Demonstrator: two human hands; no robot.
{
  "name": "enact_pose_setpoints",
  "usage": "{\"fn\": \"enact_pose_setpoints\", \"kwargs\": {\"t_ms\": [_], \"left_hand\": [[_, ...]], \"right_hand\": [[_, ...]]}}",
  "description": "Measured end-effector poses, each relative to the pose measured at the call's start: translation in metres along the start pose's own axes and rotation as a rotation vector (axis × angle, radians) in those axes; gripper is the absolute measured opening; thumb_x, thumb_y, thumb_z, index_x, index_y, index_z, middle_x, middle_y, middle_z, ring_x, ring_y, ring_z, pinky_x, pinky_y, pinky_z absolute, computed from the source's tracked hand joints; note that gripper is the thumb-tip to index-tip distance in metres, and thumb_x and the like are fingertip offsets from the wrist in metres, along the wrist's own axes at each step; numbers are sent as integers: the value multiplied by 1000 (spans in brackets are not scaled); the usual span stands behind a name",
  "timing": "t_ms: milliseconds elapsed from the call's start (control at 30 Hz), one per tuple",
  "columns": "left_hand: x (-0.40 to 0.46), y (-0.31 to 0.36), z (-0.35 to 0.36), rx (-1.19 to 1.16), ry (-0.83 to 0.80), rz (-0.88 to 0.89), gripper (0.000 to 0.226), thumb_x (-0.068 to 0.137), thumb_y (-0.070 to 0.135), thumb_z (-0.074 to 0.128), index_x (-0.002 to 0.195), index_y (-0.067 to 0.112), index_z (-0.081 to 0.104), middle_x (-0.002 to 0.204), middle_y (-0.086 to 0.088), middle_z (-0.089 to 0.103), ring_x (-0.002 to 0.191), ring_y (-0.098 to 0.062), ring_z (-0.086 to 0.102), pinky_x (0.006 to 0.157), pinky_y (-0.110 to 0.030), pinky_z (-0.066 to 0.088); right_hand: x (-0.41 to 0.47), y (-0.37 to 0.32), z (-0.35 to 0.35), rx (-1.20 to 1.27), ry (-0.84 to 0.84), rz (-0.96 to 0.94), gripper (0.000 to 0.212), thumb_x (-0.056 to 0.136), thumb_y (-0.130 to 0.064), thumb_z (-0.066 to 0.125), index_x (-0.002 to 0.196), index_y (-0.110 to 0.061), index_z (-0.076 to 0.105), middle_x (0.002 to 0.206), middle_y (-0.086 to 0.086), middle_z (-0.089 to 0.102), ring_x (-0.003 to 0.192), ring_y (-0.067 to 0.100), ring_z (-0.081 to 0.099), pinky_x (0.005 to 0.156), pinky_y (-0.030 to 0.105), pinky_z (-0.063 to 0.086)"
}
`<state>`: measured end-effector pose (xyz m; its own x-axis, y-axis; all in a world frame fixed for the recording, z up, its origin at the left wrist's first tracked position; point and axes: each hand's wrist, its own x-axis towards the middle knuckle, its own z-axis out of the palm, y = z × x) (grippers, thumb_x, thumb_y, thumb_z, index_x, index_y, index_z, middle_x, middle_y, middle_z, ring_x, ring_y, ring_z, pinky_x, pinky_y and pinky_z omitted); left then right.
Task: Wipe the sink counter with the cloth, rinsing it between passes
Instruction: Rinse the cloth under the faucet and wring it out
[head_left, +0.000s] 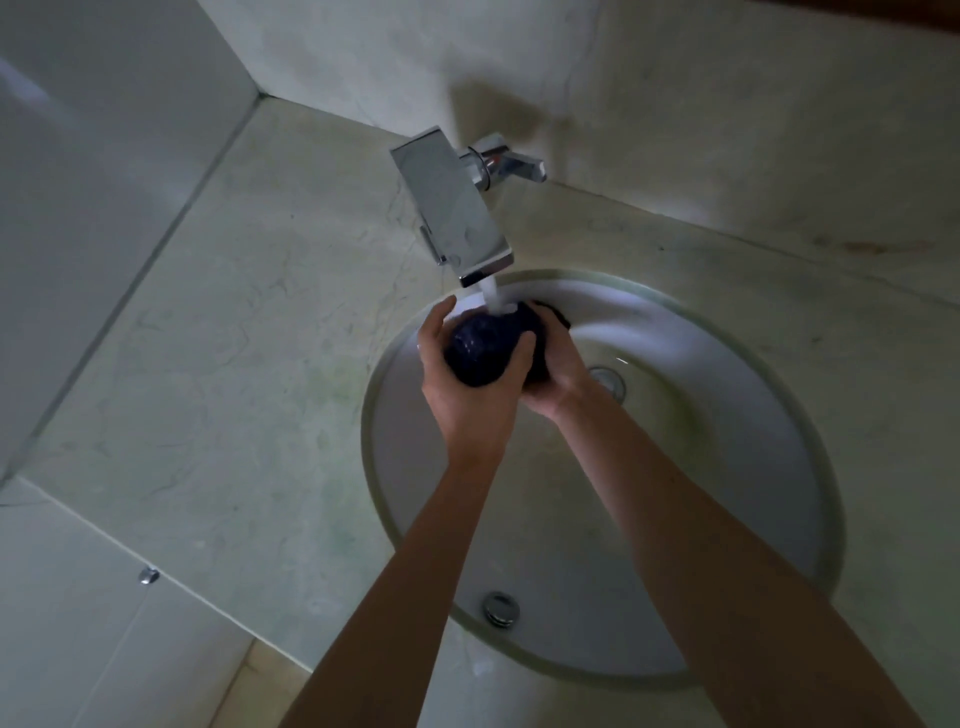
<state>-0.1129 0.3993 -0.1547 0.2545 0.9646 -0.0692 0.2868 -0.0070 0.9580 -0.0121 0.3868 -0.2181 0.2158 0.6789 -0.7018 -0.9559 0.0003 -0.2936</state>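
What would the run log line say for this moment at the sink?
step: rinsing | left hand and right hand: grip dark cloth | faucet: running onto cloth | place: over sink basin

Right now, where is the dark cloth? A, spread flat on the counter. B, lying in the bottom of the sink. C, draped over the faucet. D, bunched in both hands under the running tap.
D: the dark cloth is bunched between the left hand and right hand, with water from the faucet falling on it.
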Motion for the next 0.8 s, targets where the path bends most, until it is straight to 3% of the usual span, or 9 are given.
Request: {"fn": "enact_pose_setpoints", "kwargs": {"t_ms": [100, 167, 233, 300, 400, 500, 600, 700, 800], "left_hand": [[-11, -10, -10, -57, 19, 22, 35, 82, 19, 78, 114, 21, 66, 105, 11, 73, 101, -7, 70, 89, -36, 60], [-13, -22, -14, 21, -29, 19, 25, 84, 20, 75, 108, 19, 71, 102, 9, 74, 98, -7, 71, 87, -40, 61], [-7, -28, -14, 114, -161, -6, 49, 81, 12, 74, 127, 21, 62, 118, 9, 69, 110, -3, 65, 95, -35, 57], [3, -31, -11, 123, -358, 1, 84, 74, 5, 79, 147, 20, 41, 138, 4, 56, 124, -6, 56, 103, -33, 52], [9, -27, -1, 118, -537, -15, 105, 72, -2, 86, 155, 12, 22, 139, 2, 50, 119, -5, 55, 96, -26, 51], [22, -28, 2, 101, -542, 16, 104, 71, -3, 87, 153, 9, 24, 134, -5, 57, 114, -6, 63, 92, -29, 56], [34, -28, 1, 236, -504, 31, 45, 84, 7, 79, 123, 20, 62, 95, 7, 68, 81, 6, 68, 77, -21, 54], [37, -29, 2, 171, -403, -24, 69, 71, -13, 80, 123, 26, 55, 104, 15, 65, 86, 14, 63, 78, -14, 52], [34, -22, 3, 88, -360, -31, 79, 70, -11, 79, 135, 24, 51, 109, 19, 63, 92, 13, 62, 81, -10, 51]], "right_hand": [[-3, -2, -11, -120, 119, -123, 52, 89, -39, 70, 127, -4, 61, 107, 13, 70, 96, 27, 70, 77, 37, 59], [-13, -7, -14, -231, 194, -245, 53, 79, -27, 81, 123, -3, 64, 98, 11, 72, 88, 26, 71, 73, 37, 58], [-25, -9, -9, -483, 189, -410, 51, 73, -15, 87, 119, -8, 65, 99, 9, 74, 90, 21, 72, 76, 36, 59], [-39, -5, 1, -745, 121, -512, 51, 71, -5, 88, 116, -12, 65, 99, 1, 74, 87, 5, 71, 72, 23, 57], [-50, -5, 10, -849, 55, -600, 54, 72, 6, 82, 119, -12, 62, 104, -4, 71, 87, -8, 67, 70, 10, 51], [-54, -14, 11, -927, 33, -595, 58, 68, -6, 89, 118, -15, 62, 113, 1, 69, 103, 7, 67, 84, 26, 57], [-57, -16, 9, -986, -5, -584, 52, 66, -10, 91, 106, -25, 62, 115, 1, 63, 108, 14, 65, 89, 37, 57], [-62, -14, 9, -904, -98, -630, 54, 69, -2, 90, 113, -21, 66, 113, -2, 67, 108, 10, 65, 89, 26, 54], [-58, -15, 4, -925, -46, -725, 58, 65, -12, 93, 118, -16, 67, 112, -2, 73, 107, 11, 68, 91, 26, 54]]}}
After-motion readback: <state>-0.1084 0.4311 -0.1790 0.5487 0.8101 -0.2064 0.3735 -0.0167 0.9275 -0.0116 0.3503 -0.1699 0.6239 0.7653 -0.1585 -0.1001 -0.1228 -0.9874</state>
